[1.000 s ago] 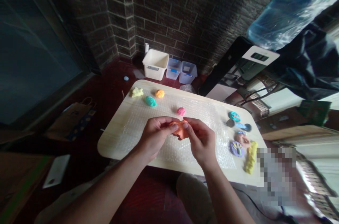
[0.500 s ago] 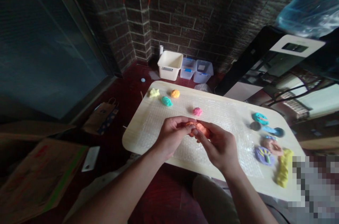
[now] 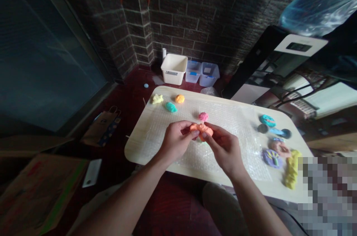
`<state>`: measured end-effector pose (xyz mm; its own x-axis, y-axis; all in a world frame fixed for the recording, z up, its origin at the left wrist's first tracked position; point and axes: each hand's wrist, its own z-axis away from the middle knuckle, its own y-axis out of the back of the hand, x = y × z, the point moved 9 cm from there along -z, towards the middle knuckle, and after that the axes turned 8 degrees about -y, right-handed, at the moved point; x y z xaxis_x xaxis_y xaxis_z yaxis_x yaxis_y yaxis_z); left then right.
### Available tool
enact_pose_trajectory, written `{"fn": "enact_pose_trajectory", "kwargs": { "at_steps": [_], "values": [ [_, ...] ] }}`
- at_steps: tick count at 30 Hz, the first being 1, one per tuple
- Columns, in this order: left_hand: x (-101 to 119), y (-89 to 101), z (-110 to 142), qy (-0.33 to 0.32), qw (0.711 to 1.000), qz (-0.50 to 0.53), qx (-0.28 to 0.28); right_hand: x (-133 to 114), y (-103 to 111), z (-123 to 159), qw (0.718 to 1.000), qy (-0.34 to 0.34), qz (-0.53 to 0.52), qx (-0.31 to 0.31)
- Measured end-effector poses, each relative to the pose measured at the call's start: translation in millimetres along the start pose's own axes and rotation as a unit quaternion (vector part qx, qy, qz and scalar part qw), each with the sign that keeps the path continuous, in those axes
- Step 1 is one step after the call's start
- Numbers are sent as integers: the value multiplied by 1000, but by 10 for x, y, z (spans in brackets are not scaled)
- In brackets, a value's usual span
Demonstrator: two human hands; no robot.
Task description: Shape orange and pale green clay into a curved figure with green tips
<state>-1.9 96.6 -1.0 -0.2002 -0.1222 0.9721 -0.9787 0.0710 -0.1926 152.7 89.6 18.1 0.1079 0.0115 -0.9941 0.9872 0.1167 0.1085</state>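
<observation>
Between my two hands is a lump of orange modelling clay (image 3: 201, 129), held above the bubble wrap on the table. My left hand (image 3: 178, 137) pinches its left end with thumb and fingers. On the other side, my right hand (image 3: 224, 146) grips the right end, thumb in front. A bit of green shows just under the orange clay; I cannot make out what it is. Just beyond my fingers lies a pink clay ball (image 3: 203, 116). Farther left are a teal clay lump (image 3: 171, 107), an orange-yellow clay ball (image 3: 180, 98) and a pale yellow clay piece (image 3: 157, 98).
Bubble wrap (image 3: 156, 131) covers much of the pale table (image 3: 134, 150). Several shaped clay pieces lie at the right, among them a purple disc (image 3: 272, 158) and a yellow strip (image 3: 292, 169). Plastic bins (image 3: 174, 68) stand by the wall; a cardboard box (image 3: 39, 187) is at left.
The orange clay now looks wider and shows more between my thumbs, with green visible beneath it. Both hands still hold it. The whole view has shifted slightly.
</observation>
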Motion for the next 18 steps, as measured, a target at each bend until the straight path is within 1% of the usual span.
{"fn": "enact_pose_trajectory", "kwargs": {
  "at_steps": [2, 3, 5, 7, 8, 11, 13, 15, 17, 18],
  "values": [
    [-18, 48, 3, -2, 999, -33, 20, -57, 6, 43, 995, 43, 87, 27],
    [-34, 64, 6, 2, 999, -42, 30, -109, 3, 68, 987, 76, 138, 44],
    [-60, 66, 11, 12, 998, -46, 46, -237, -23, 121, 961, 152, 220, 75],
    [-84, 26, 17, 27, 998, -14, 55, -340, -73, 155, 935, 214, 266, 89],
    [-96, -11, 24, 38, 998, 17, 53, -371, -99, 159, 927, 232, 281, 90],
    [-111, -121, 54, 72, 989, 119, 41, -409, -178, 161, 913, 250, 312, 81],
    [-87, -107, 57, 71, 986, 145, 44, -411, -265, 187, 914, 256, 310, 53],
    [-76, -21, 46, 68, 985, 142, 65, -394, -334, 213, 926, 248, 284, 30],
    [-57, 70, 28, 61, 987, 126, 83, -337, -370, 201, 948, 207, 242, 11],
    [-48, 81, 20, 63, 988, 121, 79, -319, -379, 192, 955, 193, 225, 7]
  ]
}}
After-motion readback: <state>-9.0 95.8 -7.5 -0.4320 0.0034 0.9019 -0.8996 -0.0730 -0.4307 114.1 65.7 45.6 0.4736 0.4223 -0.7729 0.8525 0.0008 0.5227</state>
